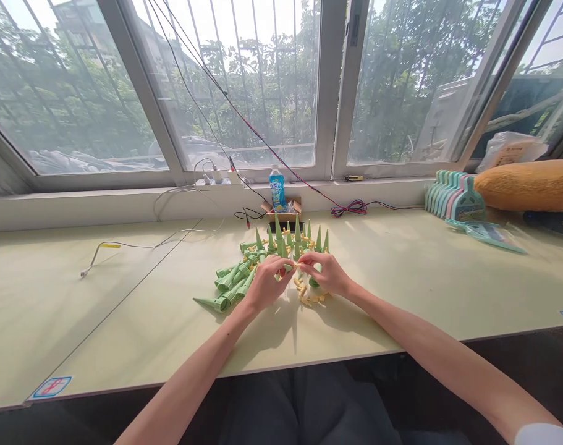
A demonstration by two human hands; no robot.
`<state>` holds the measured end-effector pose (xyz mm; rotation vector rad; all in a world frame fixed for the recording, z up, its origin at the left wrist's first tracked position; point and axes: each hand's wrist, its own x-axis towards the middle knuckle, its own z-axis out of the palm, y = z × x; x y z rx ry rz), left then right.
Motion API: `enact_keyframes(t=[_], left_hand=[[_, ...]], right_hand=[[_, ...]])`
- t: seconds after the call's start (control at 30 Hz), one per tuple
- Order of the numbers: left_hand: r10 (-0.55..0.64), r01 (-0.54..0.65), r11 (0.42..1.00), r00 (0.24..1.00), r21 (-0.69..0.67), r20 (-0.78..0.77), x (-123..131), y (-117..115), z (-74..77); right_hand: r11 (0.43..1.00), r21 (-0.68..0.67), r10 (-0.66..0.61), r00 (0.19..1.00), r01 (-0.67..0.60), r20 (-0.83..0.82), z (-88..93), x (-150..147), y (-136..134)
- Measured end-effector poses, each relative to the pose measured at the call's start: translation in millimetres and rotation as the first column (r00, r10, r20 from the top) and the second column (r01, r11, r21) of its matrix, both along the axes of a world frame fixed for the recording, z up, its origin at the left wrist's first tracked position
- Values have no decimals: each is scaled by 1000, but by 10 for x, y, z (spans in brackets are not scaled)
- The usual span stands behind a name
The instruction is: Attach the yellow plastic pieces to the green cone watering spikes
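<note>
My left hand (266, 283) and my right hand (326, 274) meet over the middle of the pale table (123, 309). The left fingers are closed round a green cone-shaped plastic piece (287, 267). The right fingers pinch a small yellow part (300, 264) at the cone's end. Under my hands lies a heap of small yellow parts (309, 296). Left of them lies a pile of green cones (232, 281) on their sides. Behind my hands, several green cones stand upright (293, 238).
A water bottle (277, 188) and a small cardboard box (281, 213) stand by the window sill. Cables (350, 208) run along the back, and a white cable (100, 250) lies at the left. A stack of pastel plastic items (452, 194) and an orange cushion (526, 184) sit at the right.
</note>
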<state>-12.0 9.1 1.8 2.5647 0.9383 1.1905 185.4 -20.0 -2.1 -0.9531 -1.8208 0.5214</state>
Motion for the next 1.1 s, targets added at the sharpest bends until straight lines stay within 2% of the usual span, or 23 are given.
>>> enact_keyframes(t=[0.47, 0.7, 1.1], left_hand=[[-30, 30, 999, 999, 14, 19, -3, 7, -25], [-9, 9, 1000, 1000, 20, 19, 7, 10, -25], [-8, 7, 1000, 999, 25, 34, 2, 18, -36]], right_hand=[[997, 7, -73, 994, 72, 78, 16, -14, -14], [1000, 20, -12, 1000, 12, 28, 15, -3, -14], [999, 34, -30, 999, 31, -9, -33, 13, 18]])
